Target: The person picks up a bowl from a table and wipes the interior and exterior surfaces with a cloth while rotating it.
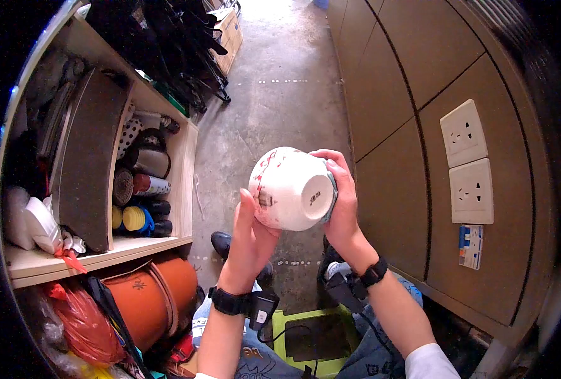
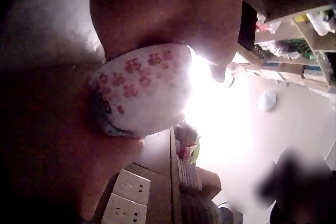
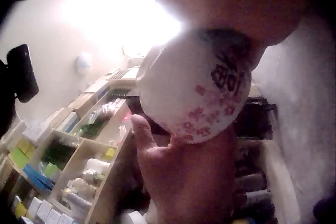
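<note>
A white bowl (image 1: 279, 192) is held tilted in front of me, with its foot ring and small dark base mark toward the head camera. Red blossoms and dark lettering decorate its outside, seen also on the bowl (image 3: 194, 90) in the right wrist view. My left hand (image 1: 253, 239) grips the bowl from the left, thumb up along its side and fingers underneath. On the other side, my right hand (image 1: 345, 211) holds a grey-blue cloth (image 1: 331, 197) against the bowl. Some of the right fingers are hidden behind the bowl and cloth.
At left stands a wooden shelf (image 1: 182, 183) with bottles and cups, above an orange cylinder (image 1: 144, 300) and a red plastic bag (image 1: 88, 328). Brown cabinet panels with white sockets (image 1: 471, 191) rise at right. A green stool (image 1: 283, 331) is below, between the legs.
</note>
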### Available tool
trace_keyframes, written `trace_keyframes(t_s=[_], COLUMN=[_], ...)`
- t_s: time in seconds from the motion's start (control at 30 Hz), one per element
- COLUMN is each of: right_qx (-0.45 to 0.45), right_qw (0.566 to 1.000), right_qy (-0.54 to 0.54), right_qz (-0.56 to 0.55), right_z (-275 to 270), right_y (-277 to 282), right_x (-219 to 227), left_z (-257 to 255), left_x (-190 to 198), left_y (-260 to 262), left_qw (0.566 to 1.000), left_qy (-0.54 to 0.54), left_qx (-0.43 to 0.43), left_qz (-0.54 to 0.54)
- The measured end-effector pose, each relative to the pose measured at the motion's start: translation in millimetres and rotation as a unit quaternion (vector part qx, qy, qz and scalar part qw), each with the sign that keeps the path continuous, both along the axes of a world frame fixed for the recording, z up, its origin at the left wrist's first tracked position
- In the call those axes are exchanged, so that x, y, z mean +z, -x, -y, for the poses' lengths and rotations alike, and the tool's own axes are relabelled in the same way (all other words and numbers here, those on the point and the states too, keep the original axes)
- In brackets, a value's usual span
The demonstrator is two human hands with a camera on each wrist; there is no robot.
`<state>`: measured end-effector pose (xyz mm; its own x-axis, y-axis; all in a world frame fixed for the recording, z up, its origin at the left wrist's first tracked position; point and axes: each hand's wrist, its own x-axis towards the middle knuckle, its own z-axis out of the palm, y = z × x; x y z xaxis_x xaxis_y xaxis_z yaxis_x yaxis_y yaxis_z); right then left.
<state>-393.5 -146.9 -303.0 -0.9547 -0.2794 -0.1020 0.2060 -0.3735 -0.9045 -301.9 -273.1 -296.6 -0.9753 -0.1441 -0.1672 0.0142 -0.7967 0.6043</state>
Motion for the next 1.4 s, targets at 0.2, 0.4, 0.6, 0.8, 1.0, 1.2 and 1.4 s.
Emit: trace_keyframes(t_s=[0.2, 0.4, 0.6, 0.8, 1.0, 1.2, 1.4], right_qx=[0.036, 0.035, -0.021, -0.033, -0.012, 0.002, -0.097], right_qw=[0.998, 0.999, 0.999, 0.995, 0.981, 0.98, 0.991], right_qy=[-0.045, -0.01, 0.004, 0.042, 0.098, 0.114, 0.036], right_qz=[-0.022, 0.001, 0.046, 0.089, 0.168, 0.162, 0.085], right_z=[-2, -2, 8, 11, 12, 7, -1], right_y=[-1, -3, -12, -19, -25, -17, -3], right_x=[5, 9, -16, -16, -22, -13, -14], left_z=[11, 4, -18, -28, -34, -26, -14], left_x=[3, -2, -5, -5, -6, -3, -2], left_y=[-4, -9, -6, -4, -7, -3, 16], left_qw=[0.994, 1.0, 0.999, 0.996, 0.992, 0.987, 0.981], left_qy=[0.082, 0.017, 0.021, 0.058, 0.111, 0.16, 0.193], left_qx=[-0.064, -0.015, 0.048, 0.07, 0.063, 0.032, 0.032], left_qz=[0.014, 0.008, 0.014, -0.007, 0.002, -0.009, -0.004])
